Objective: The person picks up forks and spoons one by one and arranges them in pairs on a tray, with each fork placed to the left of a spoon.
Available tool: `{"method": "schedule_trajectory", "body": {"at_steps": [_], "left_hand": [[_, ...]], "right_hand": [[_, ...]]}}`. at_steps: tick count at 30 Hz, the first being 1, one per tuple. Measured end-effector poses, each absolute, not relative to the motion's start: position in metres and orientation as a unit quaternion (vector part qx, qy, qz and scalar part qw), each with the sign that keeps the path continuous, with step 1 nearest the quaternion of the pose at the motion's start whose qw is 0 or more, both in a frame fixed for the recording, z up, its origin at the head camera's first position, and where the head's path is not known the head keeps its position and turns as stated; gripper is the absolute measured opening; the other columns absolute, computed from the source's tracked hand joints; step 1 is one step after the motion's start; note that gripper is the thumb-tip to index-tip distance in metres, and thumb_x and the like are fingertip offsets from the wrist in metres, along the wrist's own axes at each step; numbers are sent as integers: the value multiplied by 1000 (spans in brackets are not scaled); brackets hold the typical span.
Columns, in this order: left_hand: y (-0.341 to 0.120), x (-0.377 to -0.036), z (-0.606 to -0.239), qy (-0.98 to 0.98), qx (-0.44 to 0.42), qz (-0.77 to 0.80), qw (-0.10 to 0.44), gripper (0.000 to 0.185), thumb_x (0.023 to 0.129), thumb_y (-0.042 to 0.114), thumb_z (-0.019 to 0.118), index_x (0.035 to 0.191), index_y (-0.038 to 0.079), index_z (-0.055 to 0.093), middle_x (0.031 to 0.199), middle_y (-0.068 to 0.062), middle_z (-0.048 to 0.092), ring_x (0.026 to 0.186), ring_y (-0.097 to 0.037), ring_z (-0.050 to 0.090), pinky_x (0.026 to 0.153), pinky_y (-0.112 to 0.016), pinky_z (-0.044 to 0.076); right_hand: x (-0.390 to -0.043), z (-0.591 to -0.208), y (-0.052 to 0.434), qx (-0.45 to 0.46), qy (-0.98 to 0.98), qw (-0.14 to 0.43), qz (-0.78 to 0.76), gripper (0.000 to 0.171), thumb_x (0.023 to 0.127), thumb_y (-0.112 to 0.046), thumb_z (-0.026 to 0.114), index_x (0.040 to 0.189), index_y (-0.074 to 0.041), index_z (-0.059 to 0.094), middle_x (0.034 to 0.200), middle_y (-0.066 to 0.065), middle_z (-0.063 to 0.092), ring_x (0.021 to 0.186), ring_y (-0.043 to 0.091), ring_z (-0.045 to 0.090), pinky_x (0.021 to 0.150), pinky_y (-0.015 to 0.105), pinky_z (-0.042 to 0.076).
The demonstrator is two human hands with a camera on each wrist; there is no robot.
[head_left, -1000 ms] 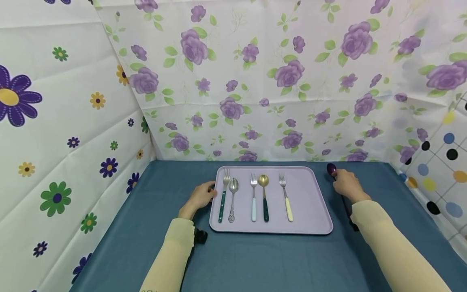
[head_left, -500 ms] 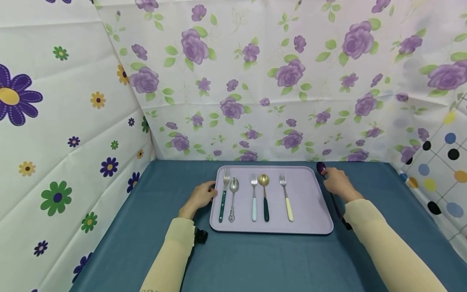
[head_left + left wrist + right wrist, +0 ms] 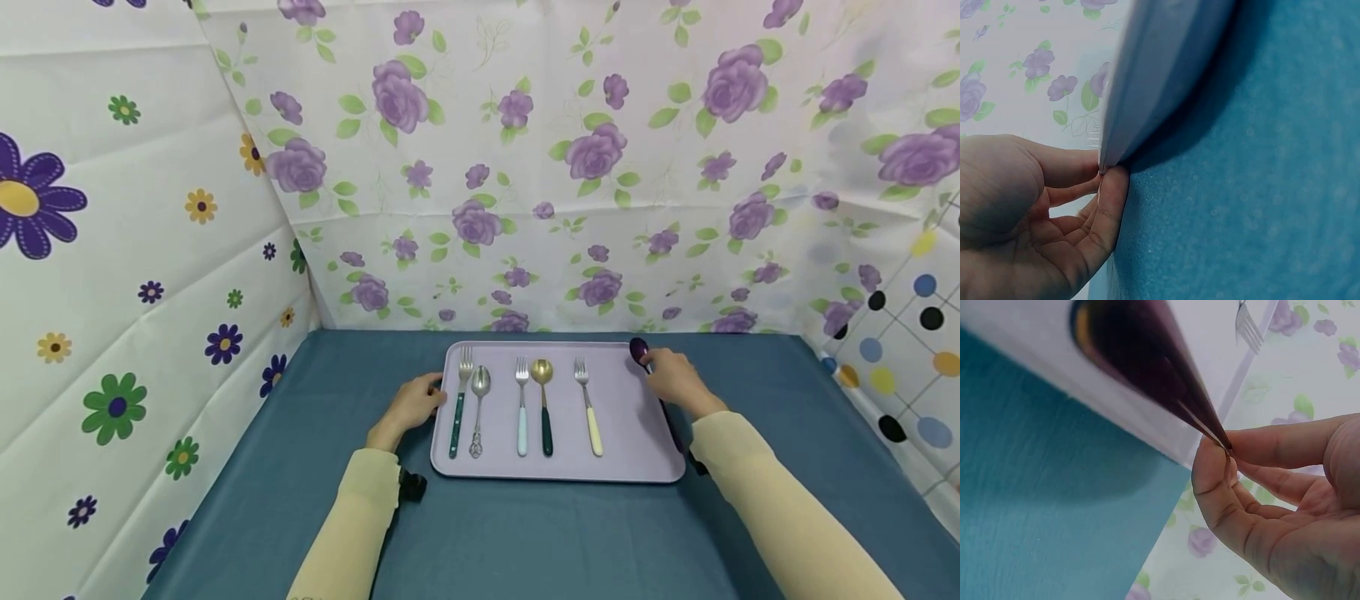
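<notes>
In the head view a lilac tray lies on the table. My left hand is at its left side, with thumb and fingertips pinching the rim in the left wrist view. My right hand pinches a dark purple spoon by its narrow neck, over the tray's right edge. The bowl points away from me, and the handle runs back beneath the wrist. Close up in the right wrist view, the dark spoon tapers toward thumb and index finger.
On the tray, left to right, lie a green-handled fork, an ornate silver spoon, a pale-blue-handled fork, a gold spoon and a yellow-handled fork. Flowered sheets stand behind and beside the blue tablecloth.
The right hand has moved left with the purple spoon, from beside the tray to over its right edge. The left hand, the tray and the cutlery on it have stayed put.
</notes>
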State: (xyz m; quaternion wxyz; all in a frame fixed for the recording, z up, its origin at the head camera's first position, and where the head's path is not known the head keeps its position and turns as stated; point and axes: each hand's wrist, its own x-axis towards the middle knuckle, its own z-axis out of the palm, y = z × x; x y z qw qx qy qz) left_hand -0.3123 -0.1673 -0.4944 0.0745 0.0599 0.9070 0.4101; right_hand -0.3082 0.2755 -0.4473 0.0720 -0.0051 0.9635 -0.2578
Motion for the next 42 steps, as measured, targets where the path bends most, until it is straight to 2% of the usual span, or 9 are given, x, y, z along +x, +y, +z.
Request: {"method": "schedule_trajectory", "body": {"at_steps": [4,8,11,14,19,24,31,36,42], "left_hand": [[-167,-312,-493,906,61,412,75,49,105,9,58,151,-5,49,96,-11,67,87,-22,71,81,-41,58],[-167,-312,-493,908,65,408,72,48,105,8,58,150,-7,49,96,-12,67,86,-22,71,80,-40,58],[-167,-312,-493,909,63,405,71,48,105,8,58,150,-6,49,95,-12,67,86,-22,71,80,-40,58],[-167,-313,-492,911,64,402,71,48,105,9,58,151,-5,49,94,-11,66,86,-22,71,80,-40,58],[-167,-314,-493,913,71,396,69,48,106,9,57,151,-6,49,95,-11,66,86,-23,71,79,-40,58],[-168,-313,-492,913,70,395,71,48,107,9,57,151,-6,49,97,-12,67,88,-24,72,81,-41,58],[-167,-313,-491,914,78,393,63,47,106,8,57,149,-7,50,94,-11,67,83,-21,70,77,-38,58],[-168,-313,-493,914,75,393,65,47,106,9,57,150,-5,50,94,-11,67,83,-21,70,78,-40,57],[-168,-314,-495,913,70,397,69,47,106,10,57,151,-5,50,94,-11,67,84,-22,71,79,-40,58]], "right_hand": [[-309,-447,270,-10,967,66,-247,51,90,6,44,139,13,56,136,41,53,68,26,55,56,32,46],[-311,-447,264,-16,967,61,-245,51,88,6,45,138,13,56,132,39,55,67,24,56,57,31,47],[-312,-448,259,-13,965,67,-254,53,88,7,44,139,12,55,131,40,55,56,17,52,54,30,46],[-314,-449,254,-7,965,75,-253,53,90,7,43,141,11,55,135,41,54,58,19,55,54,31,47],[-316,-450,245,-12,970,71,-234,47,92,7,45,138,11,57,142,40,48,81,31,62,64,37,51],[-317,-453,237,-21,970,67,-232,44,94,6,47,136,11,59,143,38,51,88,35,63,69,40,52],[-318,-456,230,-42,973,60,-221,42,93,7,48,133,12,62,144,36,50,115,44,57,84,49,52],[-318,-459,225,-47,972,57,-221,44,91,8,48,132,12,62,140,35,55,103,38,60,81,45,54],[-318,-462,219,-64,975,38,-207,44,84,9,50,125,14,65,128,34,63,103,38,62,88,47,54]]}}
